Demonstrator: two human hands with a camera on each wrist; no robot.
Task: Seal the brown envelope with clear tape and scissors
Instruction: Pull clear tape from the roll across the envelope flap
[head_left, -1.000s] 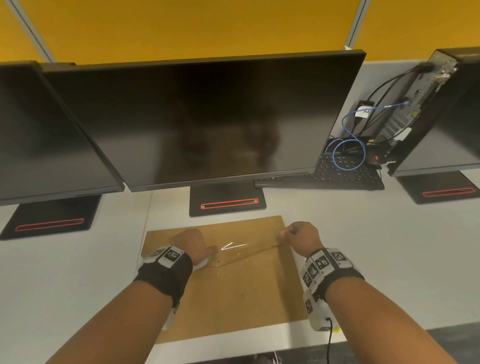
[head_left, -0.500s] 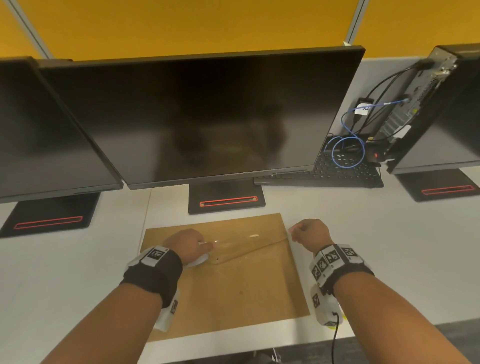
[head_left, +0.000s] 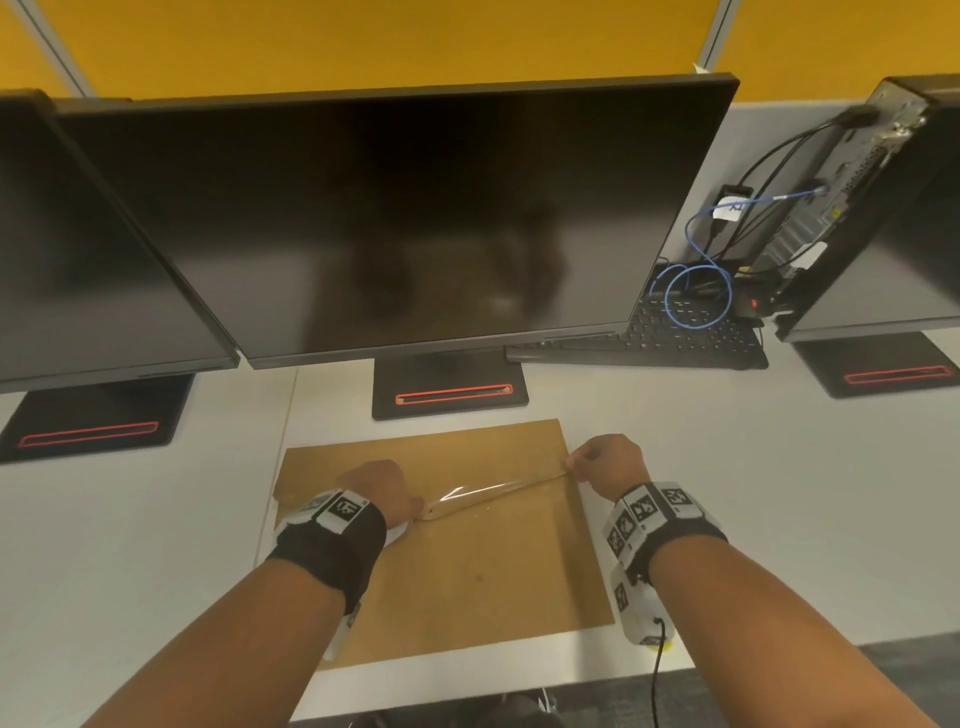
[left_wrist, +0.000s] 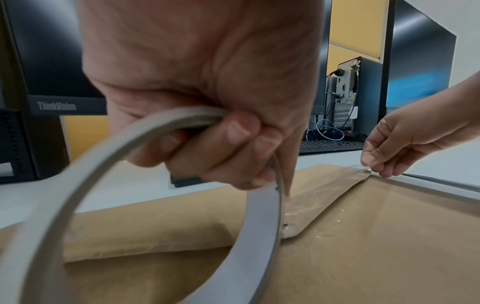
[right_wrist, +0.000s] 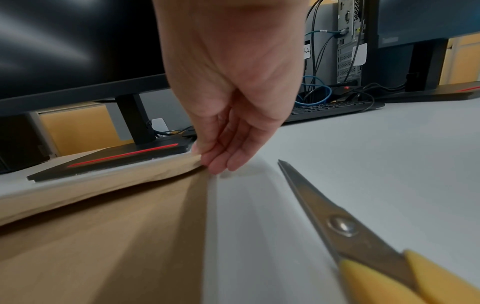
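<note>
Brown envelope (head_left: 452, 545) lies flat on the white counter (head_left: 753, 519), lower centre of the head view, flap side up, flap folded down.

Left hand (head_left: 382, 486), lower left of centre: grip curled round the tape roll (left_wrist: 135, 185), fingers through its core; the roll stands on edge near the flap's tip. Right hand (head_left: 608, 462), at the envelope's right edge: grip pinched together on the free end of the clear tape (head_left: 493, 491). The strip runs between the two hands along the flap's slanted edge, shiny, apparently not yet pressed down over its full length.

Step in hand, as judged: laying the strip over the flap seam.
- Keep the strip taut and low so it lands without wrinkles.
- Straddle the seam: half on the flap, half on the envelope body.
- Anchor the right end first, then smooth toward the roll.
- Keep the roll still until the cut.

Scissors (right_wrist: 363, 246), yellow handles, blades together, lie on the counter just right of the envelope, lower right of the right wrist view; untouched.

Container: the envelope is the only one. Contents not visible; it lies flat with a slight bulge under the flap.
</note>
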